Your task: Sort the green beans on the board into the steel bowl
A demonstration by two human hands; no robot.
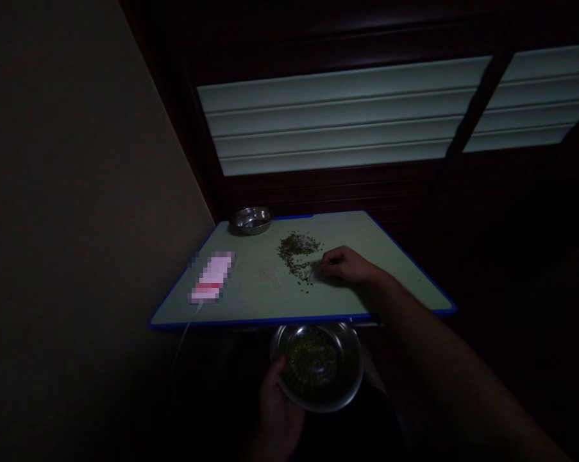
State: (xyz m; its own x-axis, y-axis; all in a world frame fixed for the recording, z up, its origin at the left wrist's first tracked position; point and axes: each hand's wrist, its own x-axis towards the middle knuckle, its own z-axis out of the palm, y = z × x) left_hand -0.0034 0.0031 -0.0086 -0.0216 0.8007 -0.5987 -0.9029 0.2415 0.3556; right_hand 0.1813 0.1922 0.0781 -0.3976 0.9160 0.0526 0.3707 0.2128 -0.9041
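In the head view my left hand (280, 410) holds a steel bowl (351, 378) just below the table's front edge, its thumb over the rim. Small green grains or beans (311, 359) cover the bowl's bottom. My right hand (347, 264) is over the tabletop with its fingers curled into a pinch. Something pale shows by the fingertips, too dim to make out. Left of those fingers lies a loose heap of small green grains (293, 247) with whitish bits mixed in. A faint patch of pale grains (268, 276) lies nearer the middle.
The pale table (241, 308) has a blue edge. A smaller steel bowl (252, 221) stands at its back left corner. A pixelated phone-like device (213, 276) with a white cable (186, 333) lies at the left. Wall and a slatted wooden panel (337, 115) border the table.
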